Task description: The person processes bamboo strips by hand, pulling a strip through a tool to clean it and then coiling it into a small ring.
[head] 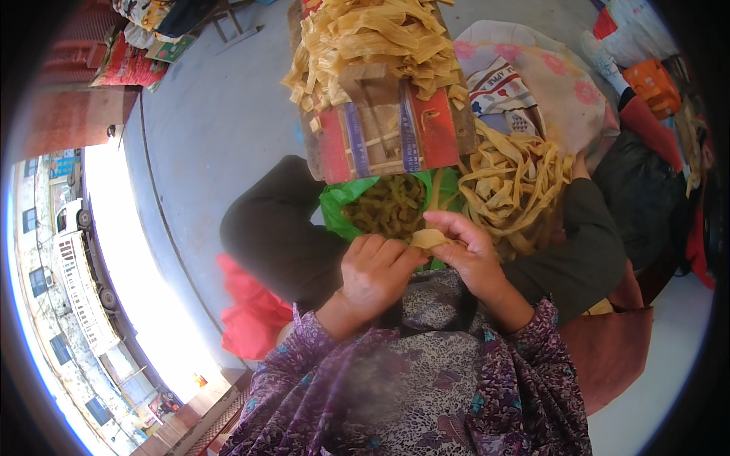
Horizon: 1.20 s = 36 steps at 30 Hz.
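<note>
Both hands meet in front of my lap over a pale yellow strip (429,238), which looks like dried plant husk. My left hand (376,272) pinches its near end between thumb and fingers. My right hand (469,251) holds the other side, thumb and forefinger on the strip. Just beyond my hands, a green plastic bag (342,211) stands open with several short, curled yellowish-brown pieces (388,208) inside. To the right lies a tangled heap of long yellow strips (507,188), nearest my right hand.
Ahead stands a red-topped wooden board (439,128) bearing a wooden block (372,85) and a pile of flat husk strips (376,40). A flowered cloth sack (564,80) lies beyond the heap. Red plastic (251,310) is at left; an orange container (653,88) sits far right.
</note>
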Each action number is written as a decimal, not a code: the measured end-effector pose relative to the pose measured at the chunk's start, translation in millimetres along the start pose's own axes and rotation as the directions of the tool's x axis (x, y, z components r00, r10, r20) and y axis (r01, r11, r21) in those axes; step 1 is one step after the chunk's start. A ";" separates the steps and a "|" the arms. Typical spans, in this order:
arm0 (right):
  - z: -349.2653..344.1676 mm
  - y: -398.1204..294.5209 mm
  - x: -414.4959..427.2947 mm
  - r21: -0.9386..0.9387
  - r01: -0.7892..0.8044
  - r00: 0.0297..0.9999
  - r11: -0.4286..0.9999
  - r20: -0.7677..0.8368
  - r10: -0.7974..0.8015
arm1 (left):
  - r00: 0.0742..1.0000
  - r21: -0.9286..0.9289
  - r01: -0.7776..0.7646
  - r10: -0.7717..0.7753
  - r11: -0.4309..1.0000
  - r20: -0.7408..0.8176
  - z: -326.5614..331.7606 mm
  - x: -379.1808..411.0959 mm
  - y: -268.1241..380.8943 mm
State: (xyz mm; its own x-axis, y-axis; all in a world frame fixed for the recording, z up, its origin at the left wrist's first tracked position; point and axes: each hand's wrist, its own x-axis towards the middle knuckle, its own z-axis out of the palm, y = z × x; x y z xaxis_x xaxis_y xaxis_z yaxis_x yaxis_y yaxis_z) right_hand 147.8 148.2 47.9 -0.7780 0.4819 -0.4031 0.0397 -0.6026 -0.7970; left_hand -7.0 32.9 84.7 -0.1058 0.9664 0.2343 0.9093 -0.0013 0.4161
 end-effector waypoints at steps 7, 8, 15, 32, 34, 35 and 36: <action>-7.1 -16.0 -5.9 0.053 -0.128 0.983 0.990 0.139 0.119 | 0.849 -0.678 0.508 -0.442 0.530 0.290 7.2 -6.1 8.3; -2.8 -17.5 -5.9 -0.031 -0.109 0.988 0.994 0.106 0.112 | 0.826 -0.659 0.549 -0.453 0.514 0.336 2.0 -2.2 8.8; 9.0 -10.9 -5.8 -0.516 0.232 0.973 0.825 0.138 -0.188 | 0.897 -0.753 0.441 -0.217 0.489 0.384 -5.2 -0.6 -0.3; -24.0 -31.4 -6.6 -0.793 0.593 0.715 0.140 0.439 -0.545 | 0.730 -0.754 0.614 -0.532 0.233 0.429 -39.2 -5.3 -40.6; -18.7 -34.3 -4.7 -0.782 0.609 0.599 -0.133 0.563 -0.569 | 0.936 -0.517 0.352 -0.303 0.780 0.180 -45.4 8.2 -35.0; -14.7 -35.7 -5.0 -0.757 0.637 0.589 -0.144 0.599 -0.543 | 0.986 -0.311 0.152 -0.124 0.938 0.109 -50.1 17.3 -27.6; -8.8 -40.5 -6.7 -0.730 0.665 0.573 -0.156 0.633 -0.521 | 0.975 -0.225 0.061 -0.010 0.973 0.223 -56.5 28.2 -13.1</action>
State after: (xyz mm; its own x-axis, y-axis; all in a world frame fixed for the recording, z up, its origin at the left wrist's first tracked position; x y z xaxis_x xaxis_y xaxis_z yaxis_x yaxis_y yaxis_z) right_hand 156.9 175.0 79.0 -0.8631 0.1876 0.4688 -0.0657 0.8788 -0.4726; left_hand -44.6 45.7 135.5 -0.0228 0.9993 0.0285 0.7874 0.0004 0.6164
